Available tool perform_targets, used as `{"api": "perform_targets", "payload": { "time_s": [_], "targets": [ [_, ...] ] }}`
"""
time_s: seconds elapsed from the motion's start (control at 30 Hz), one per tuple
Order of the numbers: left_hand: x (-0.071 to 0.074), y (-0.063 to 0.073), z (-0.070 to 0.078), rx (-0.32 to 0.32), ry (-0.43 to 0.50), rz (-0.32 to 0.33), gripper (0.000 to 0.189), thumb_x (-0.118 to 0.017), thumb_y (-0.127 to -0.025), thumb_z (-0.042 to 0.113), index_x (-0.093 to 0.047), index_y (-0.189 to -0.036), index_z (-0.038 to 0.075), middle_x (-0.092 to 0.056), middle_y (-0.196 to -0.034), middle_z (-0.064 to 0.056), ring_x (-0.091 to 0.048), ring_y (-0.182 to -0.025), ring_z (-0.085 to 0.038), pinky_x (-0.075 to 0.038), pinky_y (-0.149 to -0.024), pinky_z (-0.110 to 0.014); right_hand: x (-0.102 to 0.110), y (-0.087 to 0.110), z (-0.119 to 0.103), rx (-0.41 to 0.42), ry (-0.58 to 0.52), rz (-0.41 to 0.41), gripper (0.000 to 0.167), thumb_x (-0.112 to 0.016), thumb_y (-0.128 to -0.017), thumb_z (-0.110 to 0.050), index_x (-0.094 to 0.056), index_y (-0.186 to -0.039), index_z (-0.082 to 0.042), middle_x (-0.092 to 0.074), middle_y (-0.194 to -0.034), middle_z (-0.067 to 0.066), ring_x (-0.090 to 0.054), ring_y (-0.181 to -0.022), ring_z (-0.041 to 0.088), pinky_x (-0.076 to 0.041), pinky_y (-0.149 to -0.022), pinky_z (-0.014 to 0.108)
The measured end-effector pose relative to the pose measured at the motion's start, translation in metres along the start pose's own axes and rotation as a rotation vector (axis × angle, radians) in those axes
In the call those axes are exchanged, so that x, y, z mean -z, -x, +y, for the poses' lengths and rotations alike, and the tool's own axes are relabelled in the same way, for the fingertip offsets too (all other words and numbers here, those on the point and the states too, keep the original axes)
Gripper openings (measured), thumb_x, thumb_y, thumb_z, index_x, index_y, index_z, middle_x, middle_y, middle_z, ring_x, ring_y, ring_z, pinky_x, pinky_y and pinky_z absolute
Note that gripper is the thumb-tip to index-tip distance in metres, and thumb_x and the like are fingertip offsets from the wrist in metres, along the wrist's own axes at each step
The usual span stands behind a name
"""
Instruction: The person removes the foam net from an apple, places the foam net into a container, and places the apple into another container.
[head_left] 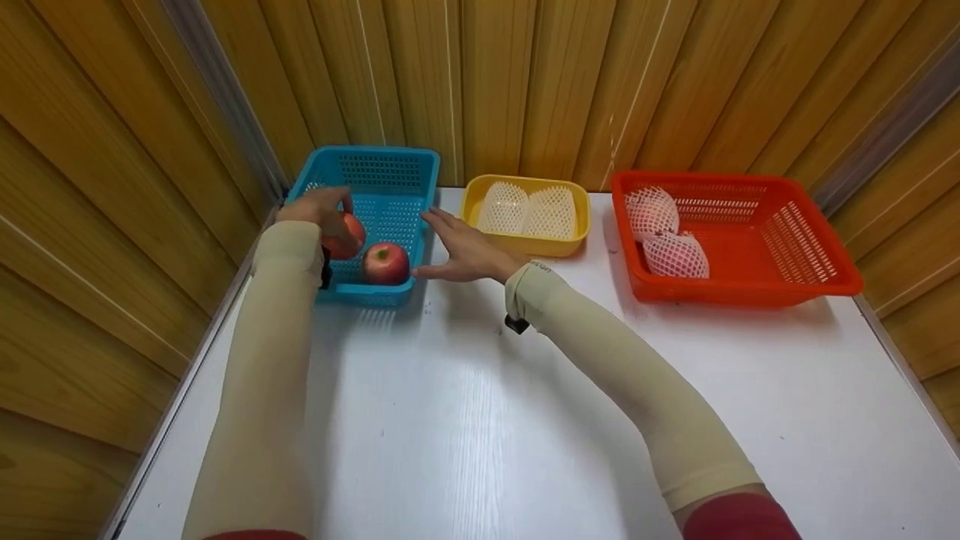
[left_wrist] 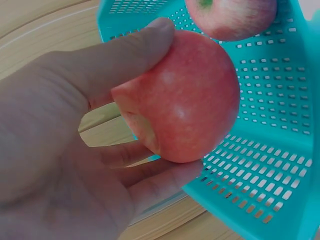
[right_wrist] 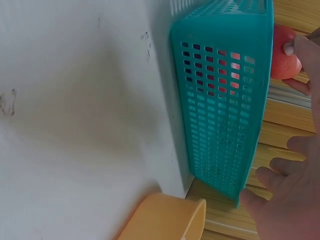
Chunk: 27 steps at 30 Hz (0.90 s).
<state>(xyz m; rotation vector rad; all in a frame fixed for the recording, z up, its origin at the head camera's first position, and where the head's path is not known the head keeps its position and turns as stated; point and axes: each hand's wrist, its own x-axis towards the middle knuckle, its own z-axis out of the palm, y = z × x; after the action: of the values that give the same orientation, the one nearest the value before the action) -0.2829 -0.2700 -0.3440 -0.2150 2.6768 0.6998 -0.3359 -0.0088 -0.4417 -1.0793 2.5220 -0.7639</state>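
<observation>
A red apple (left_wrist: 195,95) is gripped in my left hand (head_left: 319,210), with the thumb on one side and the fingers on the other. The hand holds it over the left side of the blue perforated basket (head_left: 360,294). A second red apple (head_left: 386,264) lies in that basket's front right corner. My right hand (head_left: 476,249) is spread with straight fingers beside the basket's right wall, holding nothing. In the right wrist view, a fingertip of the right hand (right_wrist: 295,195) is right at the basket's rim.
Right of the blue basket stands a yellow container (head_left: 540,246) holding white foam net sleeves (head_left: 504,210). Farther right, a red basket (head_left: 750,294) holds two net-wrapped fruits (head_left: 675,255) at its left. Wood-look panels (head_left: 487,90) wall in the white table (head_left: 465,420).
</observation>
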Motion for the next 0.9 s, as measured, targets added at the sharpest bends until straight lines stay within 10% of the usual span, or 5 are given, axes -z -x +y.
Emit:
{"api": "perform_targets", "payload": {
  "time_s": [0.67, 0.9],
  "targets": [
    [-0.016, -0.017, -0.014, 0.074, -0.009, 0.068, 0.047, -0.081, -0.086, 0.003, -0.056, -0.124, 0.005, -0.056, -0.119, -0.023, -0.050, -0.106, -0.040, -0.059, -0.078, -0.046, -0.011, -0.014, -0.002, -0.030, 0.098, -0.050, 0.108, -0.061, -0.084, -0.078, -0.017, -0.166, -0.023, -0.006, -0.173, -0.004, -0.014, -0.157, 0.022, -0.018, -0.126, 0.045],
    [-0.016, 0.006, -0.009, 0.224, 0.264, 0.097, 0.035, -0.077, -0.086, -0.004, -0.058, -0.114, 0.005, -0.055, -0.111, -0.018, -0.052, -0.102, -0.035, -0.059, -0.072, -0.039, -0.010, -0.017, -0.011, -0.034, 0.091, -0.076, 0.108, -0.063, -0.085, -0.075, -0.016, -0.166, -0.022, -0.006, -0.173, -0.003, -0.017, -0.157, 0.023, -0.022, -0.125, 0.044]
  ]
}}
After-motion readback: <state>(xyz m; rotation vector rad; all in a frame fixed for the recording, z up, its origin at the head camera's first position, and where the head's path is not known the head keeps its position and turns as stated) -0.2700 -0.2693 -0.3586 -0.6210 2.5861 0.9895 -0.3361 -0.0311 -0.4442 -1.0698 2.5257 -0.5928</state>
